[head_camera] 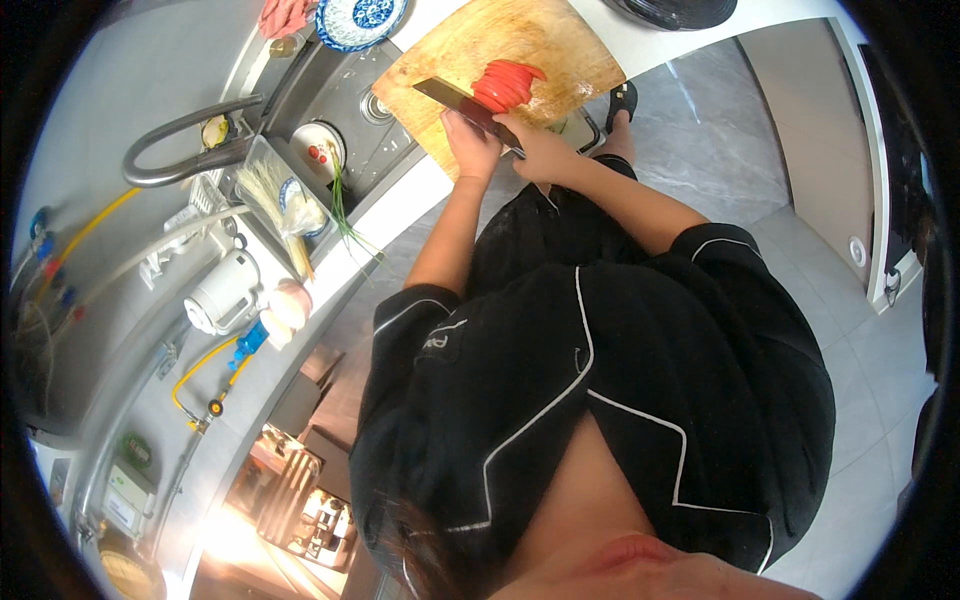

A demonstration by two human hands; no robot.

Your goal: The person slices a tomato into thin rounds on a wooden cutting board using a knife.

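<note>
My right hand (544,152) grips the handle of a kitchen knife (454,100) with a broad, dark blade. The blade slants up and left over a wooden cutting board (442,56). My left hand (474,150) is at the near side of the blade, close against it. Its fingertips are partly hidden by the blade, so I cannot tell whether they pinch it. Just beyond the knife, red slices of what looks like tomato (504,85) lie fanned together on the board.
Left of the board is a steel sink (330,86) with a curved faucet (161,178). A blue-and-white plate (360,21) lies beyond it. Near the sink's edge, a clear bin (259,154) holds pale stalks and a bag. Green onions (339,196) overhang the counter; a white kettle (223,292) stands nearer.
</note>
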